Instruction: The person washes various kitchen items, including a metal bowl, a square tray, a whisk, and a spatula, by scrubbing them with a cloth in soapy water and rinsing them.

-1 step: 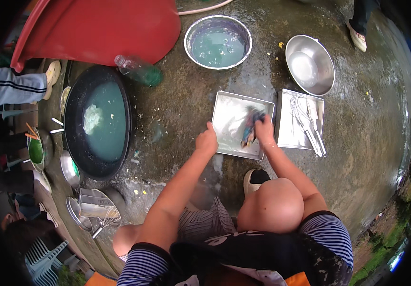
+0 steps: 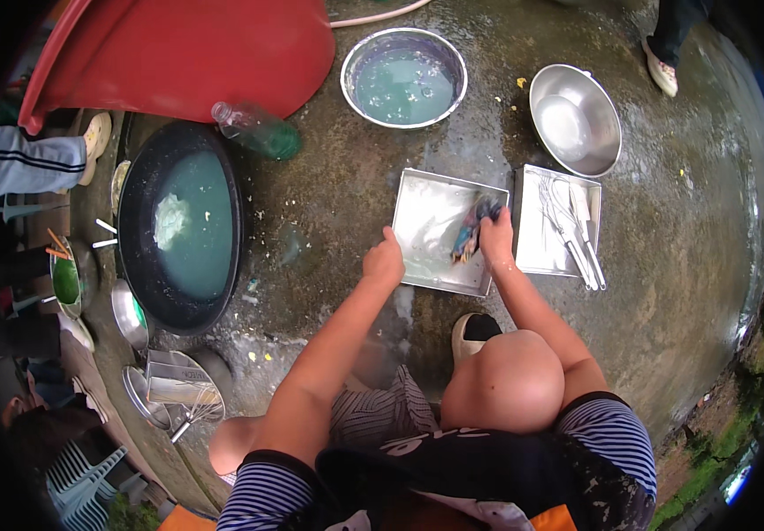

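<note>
A square metal baking pan (image 2: 426,199) lies on the wet floor before me. My left hand (image 2: 385,259) is closed on the pan's left edge, with its thumb pointing up along the rim. Over the pan's right side, my right hand (image 2: 497,241) grips a crumpled, multicoloured cloth (image 2: 468,241) pressed toward the pan's bottom. The cloth is slightly blurred. Close to my right hand stands a second metal pan (image 2: 537,252), holding whisks (image 2: 563,221) and a white-bladed spatula (image 2: 582,211) whose handles stick out over its near edge.
A black tub (image 2: 134,265) of bluish water stands left, beside a green-tinted plastic bottle (image 2: 262,133). Beyond are a large red tub (image 2: 196,57), a water-filled metal basin (image 2: 459,88) and a tilted steel bowl (image 2: 608,124). More bowls (image 2: 209,372) and other people's feet (image 2: 662,73) are around.
My right hand has shifted slightly to the right with the cloth. My left hand and the pan stay almost where they were.
</note>
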`<state>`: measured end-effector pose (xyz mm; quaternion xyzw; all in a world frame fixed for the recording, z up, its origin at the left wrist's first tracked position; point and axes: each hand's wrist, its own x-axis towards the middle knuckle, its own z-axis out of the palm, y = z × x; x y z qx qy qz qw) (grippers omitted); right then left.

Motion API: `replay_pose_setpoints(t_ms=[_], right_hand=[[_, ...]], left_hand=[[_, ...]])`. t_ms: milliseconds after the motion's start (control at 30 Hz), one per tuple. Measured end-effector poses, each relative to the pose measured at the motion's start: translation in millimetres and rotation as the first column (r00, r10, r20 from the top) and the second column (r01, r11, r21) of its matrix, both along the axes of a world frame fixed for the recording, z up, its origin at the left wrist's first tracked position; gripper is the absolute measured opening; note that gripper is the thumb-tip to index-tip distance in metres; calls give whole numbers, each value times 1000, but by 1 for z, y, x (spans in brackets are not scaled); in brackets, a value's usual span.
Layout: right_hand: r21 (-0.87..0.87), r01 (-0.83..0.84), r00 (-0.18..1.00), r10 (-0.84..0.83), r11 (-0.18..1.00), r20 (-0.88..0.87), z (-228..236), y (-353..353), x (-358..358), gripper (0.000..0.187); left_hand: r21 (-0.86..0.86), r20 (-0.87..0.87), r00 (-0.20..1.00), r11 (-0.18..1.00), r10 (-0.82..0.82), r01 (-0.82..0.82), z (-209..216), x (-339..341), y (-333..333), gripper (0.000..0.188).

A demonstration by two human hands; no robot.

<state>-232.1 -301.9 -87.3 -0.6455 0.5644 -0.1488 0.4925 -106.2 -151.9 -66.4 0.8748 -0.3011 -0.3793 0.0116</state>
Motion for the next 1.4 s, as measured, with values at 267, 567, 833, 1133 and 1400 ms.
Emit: replay_pose_setpoints(t_ms=[267, 567, 833, 1133, 1400], right_hand=[[-200, -60, 965, 108, 978, 238, -22, 19, 69, 37], [-217, -461, 867, 489, 861, 97, -27, 21, 99, 32], [-18, -864, 480, 810, 504, -337, 0, 10, 103, 24], [449, -236, 967, 163, 862, 196, -15, -4, 16, 25], [461, -116, 955, -29, 880, 295, -42, -3, 74, 19]], left_hand=[[34, -35, 998, 998, 57, -56, 4, -6, -10, 40], [-5, -5, 998, 998, 56, -56, -2, -4, -11, 34], [14, 0, 999, 999, 46, -46, 1, -6, -10, 39], [24, -39, 997, 998, 61, -60, 4, -9, -15, 45], [29, -30, 999, 999, 29, -28, 0, -14, -17, 50]])
